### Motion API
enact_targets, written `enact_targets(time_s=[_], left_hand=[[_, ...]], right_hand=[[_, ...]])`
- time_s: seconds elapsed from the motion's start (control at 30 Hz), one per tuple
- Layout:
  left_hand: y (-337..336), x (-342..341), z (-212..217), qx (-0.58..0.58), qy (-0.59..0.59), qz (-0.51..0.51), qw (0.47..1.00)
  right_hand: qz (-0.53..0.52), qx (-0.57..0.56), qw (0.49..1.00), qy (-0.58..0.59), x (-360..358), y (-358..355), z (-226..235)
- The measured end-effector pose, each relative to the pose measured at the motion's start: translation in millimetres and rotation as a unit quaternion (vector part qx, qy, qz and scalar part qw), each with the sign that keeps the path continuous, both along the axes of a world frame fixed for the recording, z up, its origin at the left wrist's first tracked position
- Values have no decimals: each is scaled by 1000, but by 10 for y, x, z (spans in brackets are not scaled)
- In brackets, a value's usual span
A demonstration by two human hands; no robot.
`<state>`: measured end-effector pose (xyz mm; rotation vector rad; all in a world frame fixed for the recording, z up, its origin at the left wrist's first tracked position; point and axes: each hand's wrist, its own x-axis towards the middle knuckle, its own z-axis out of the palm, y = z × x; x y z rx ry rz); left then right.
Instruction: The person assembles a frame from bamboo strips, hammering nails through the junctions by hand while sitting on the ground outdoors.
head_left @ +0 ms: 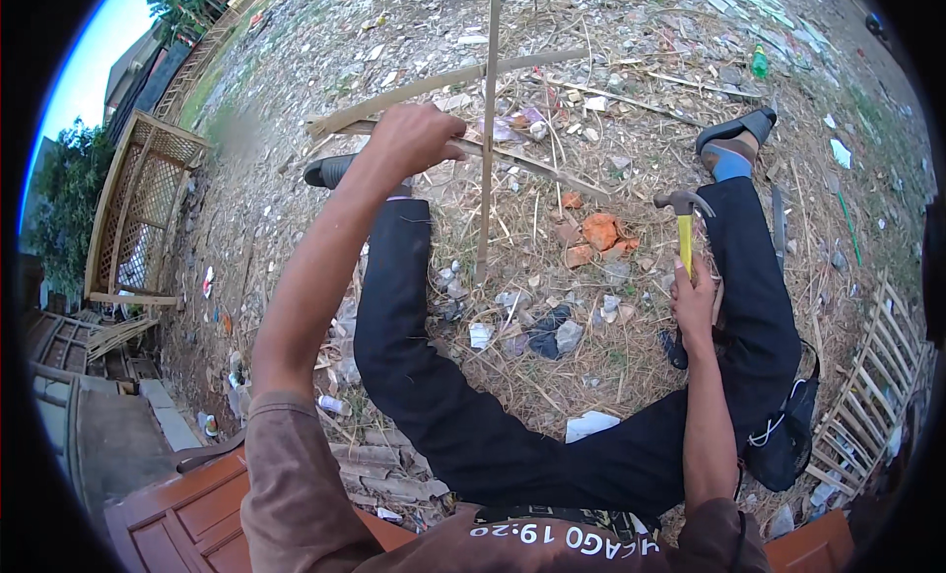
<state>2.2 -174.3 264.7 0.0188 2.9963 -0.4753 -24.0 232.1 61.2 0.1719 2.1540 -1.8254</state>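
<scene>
- Ground strewn with rubble, dry straw and scraps: a poor seat for timber, with rocking likely under a blow because of uneven support.
- Dark-trousered legs spread wide around the work: right shin just beside the claw of the hammer, hence possibly knocked or snagged by a careless backswing.
- Long strip running from beyond the top edge of view down between the legs, over the crosswise strip: apt to split if struck near an edge, being thin, and apt to swivel at the crossing, with neither hand on its length.
- Wider plank slanting behind, near the left shoe: possible obstruction in case of any shift. Cannot tell whether touching the crosswise strip.
- Crosswise strip, between the feet: liable to dip or twist at the right end, because of a hold toward the left only.
- Hammer, head up near the right leg, well apart from the crossing: glancing blow possible on so narrow a target.
- Right hand, wrapped around the yellow handle: slip possible from a slack grip.
- Left hand, curled around the crosswise strip close to the crossing: fingers exposed to any missed strike. Cannot make out any nail there.
</scene>
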Motion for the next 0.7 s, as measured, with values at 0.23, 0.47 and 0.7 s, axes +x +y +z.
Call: enact_targets(time_s=[0.23,0.47,0.7], left_hand=[[-292,172,531,-9,-4,-77,997],[-272,197,575,21,-41,-176,983],[-109,152,723,-18,-67,-219,973]], right_hand=[[38,-32,999,-13,56,-56,-1],[43,-27,999,-11,120,-95,-25],[54,-53,997,-24,171,-148,18]])
